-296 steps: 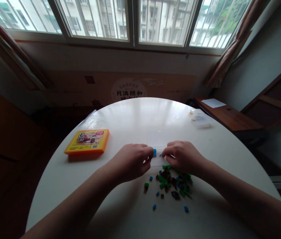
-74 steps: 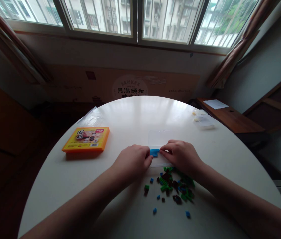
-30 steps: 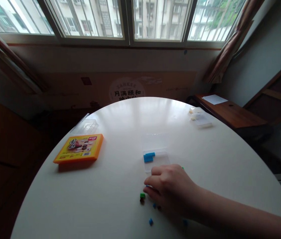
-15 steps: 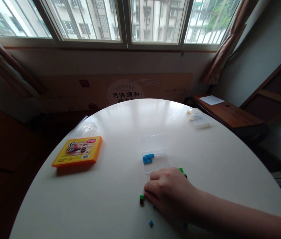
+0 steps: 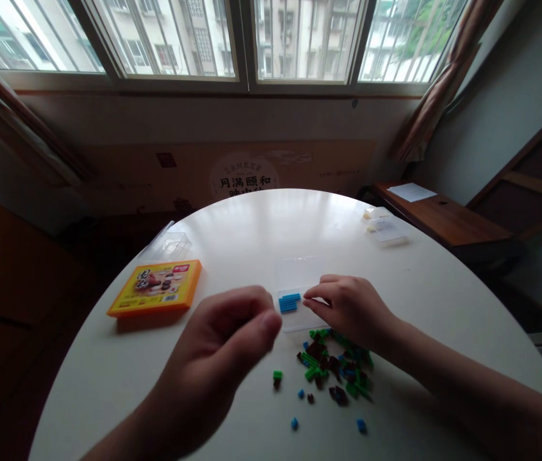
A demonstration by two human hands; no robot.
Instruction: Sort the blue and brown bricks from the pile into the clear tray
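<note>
A clear plastic baseplate [image 5: 307,320] lies on the round white table [image 5: 232,256], with a small patch of blue bricks [image 5: 289,301] built on its left corner. My right hand [image 5: 350,310] rests on the plate, fingertips pinched just right of the blue patch; what they hold is too small to see. My left hand [image 5: 218,358] is raised above the table, blurred, with fingers curled and thumb against them. A pile of green, brown and blue bricks [image 5: 336,371] lies in front of the plate.
An orange box [image 5: 158,286] lies at the left of the table. A clear plastic tray [image 5: 168,243] sits behind it. Small clear bags [image 5: 386,227] lie at the far right. A wooden bench [image 5: 439,221] with a paper stands beside the table.
My right hand has moved from the loose bricks up to the plate beside the blue patch. My left hand has come back into view, raised at the left.
</note>
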